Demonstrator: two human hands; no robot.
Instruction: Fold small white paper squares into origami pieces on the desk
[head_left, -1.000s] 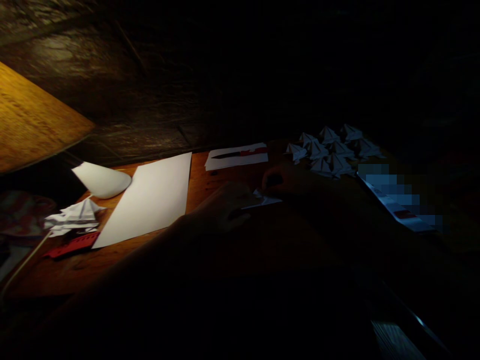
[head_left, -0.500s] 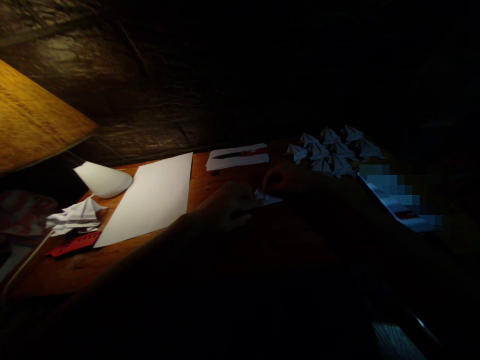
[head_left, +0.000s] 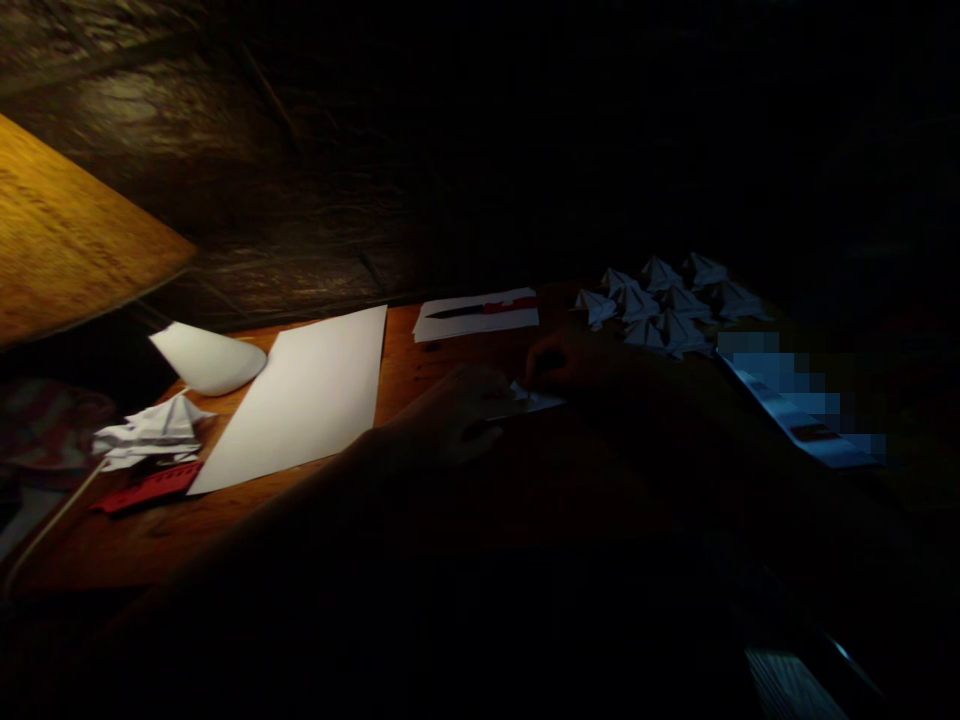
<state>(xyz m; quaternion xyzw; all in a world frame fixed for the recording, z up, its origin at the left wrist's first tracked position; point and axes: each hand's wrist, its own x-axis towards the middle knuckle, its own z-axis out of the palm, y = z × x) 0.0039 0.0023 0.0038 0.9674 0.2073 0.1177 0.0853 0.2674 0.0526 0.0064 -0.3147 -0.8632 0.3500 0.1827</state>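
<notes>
A small piece of folded white paper (head_left: 543, 400) lies low over the wooden table (head_left: 420, 365), between my two hands. My left hand (head_left: 461, 408) is closed on the paper's left part, the fingers bent and mostly in shadow. From the other side my right hand (head_left: 571, 362) pinches its upper edge, thumb against fingertips. Much of the paper is covered by the fingers, and dim light hides the exact folds. Behind the hands, a knife with a red handle (head_left: 511, 303) rests on a stack of white paper sheets (head_left: 442, 327).
Several folded paper figures (head_left: 675, 305) stand at the back right. To the left are a large white sheet (head_left: 307, 400), a curled sheet (head_left: 210, 358), a crumpled-looking paper piece (head_left: 154, 432) and a red toothed plastic object (head_left: 150, 490). A lampshade (head_left: 75, 235) hangs upper left.
Both hands stay at the folded paper with only slight finger movement. The things on the table keep their places.
</notes>
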